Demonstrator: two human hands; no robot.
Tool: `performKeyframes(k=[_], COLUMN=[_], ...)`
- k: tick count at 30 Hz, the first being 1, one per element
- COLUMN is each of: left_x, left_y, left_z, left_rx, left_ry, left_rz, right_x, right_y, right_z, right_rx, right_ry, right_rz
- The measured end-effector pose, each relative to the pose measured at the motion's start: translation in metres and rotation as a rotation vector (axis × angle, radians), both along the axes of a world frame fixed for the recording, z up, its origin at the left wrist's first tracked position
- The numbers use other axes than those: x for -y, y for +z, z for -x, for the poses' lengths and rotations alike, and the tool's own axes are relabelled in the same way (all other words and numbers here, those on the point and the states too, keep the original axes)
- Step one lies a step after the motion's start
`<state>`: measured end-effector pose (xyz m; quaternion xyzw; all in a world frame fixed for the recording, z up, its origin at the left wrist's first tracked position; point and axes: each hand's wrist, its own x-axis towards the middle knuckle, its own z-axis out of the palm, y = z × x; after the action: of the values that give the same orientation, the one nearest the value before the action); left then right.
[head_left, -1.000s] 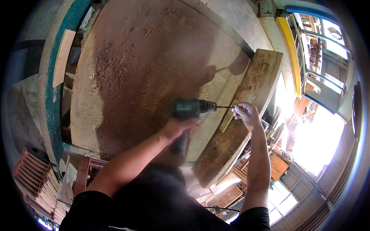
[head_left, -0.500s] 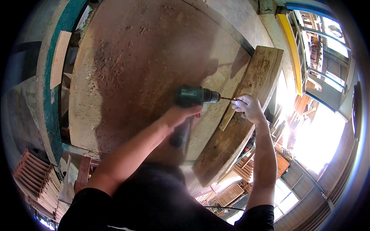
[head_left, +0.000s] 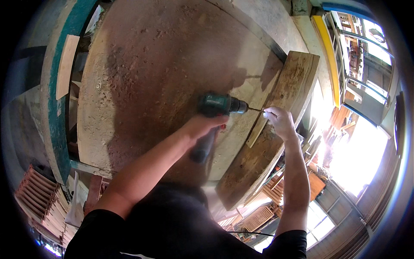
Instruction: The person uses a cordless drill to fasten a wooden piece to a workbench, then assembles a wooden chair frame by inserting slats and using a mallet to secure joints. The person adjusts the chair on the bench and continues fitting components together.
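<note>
Drill (head_left: 214,105) and both hands have shifted slightly toward the far end of the thick timber (head_left: 256,162) since a second ago. Count: one drill, one bit (head_left: 255,109), one timber, one thin strip (head_left: 257,132) lying on it. Drill sits left of the timber, above the worktop (head_left: 142,64), bit pointing at it. Left hand (head_left: 202,126) is wrapped round the grip; right hand (head_left: 279,122) pinches the bit's tip over the timber. Drill's dark green, black chuck, bit of red by the grip, rear blurred; bit's thin, brownish.
</note>
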<state>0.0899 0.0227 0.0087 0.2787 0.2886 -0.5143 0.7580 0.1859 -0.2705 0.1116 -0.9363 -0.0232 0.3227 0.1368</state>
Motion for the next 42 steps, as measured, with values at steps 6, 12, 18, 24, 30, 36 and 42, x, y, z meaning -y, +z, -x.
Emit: performKeyframes(k=[6,12,18,24,30,36,42], left_x=[0.004,0.016,0.028,0.037,0.047,0.041,0.040], left_y=[0.011,0.010,-0.001,-0.003,-0.008,0.000,-0.018], left_z=[-0.021,-0.043,-0.047,-0.049,-0.047,-0.050,-0.051], left_rx=[0.166,0.243,0.204,0.156,0.192,0.275,0.250], left_ry=[0.129,0.084,0.088,0.094,0.087,0.000,-0.082], left_rz=[0.005,-0.013,0.000,-0.007,0.000,-0.020,-0.031], right_x=[-0.005,0.006,0.006,0.007,-0.019,0.024,0.025], right_y=[-0.006,-0.021,-0.035,-0.040,-0.024,-0.035,-0.024], right_z=[-0.028,-0.039,-0.044,-0.045,-0.044,-0.045,-0.045], right_rx=[0.025,-0.108,-0.222,-0.231,-0.201,-0.059,0.006], right_ry=[0.328,0.330,0.446,0.557,0.600,0.712,0.806], right_rz=[0.182,0.237,0.400,0.450,0.550,0.473,0.479])
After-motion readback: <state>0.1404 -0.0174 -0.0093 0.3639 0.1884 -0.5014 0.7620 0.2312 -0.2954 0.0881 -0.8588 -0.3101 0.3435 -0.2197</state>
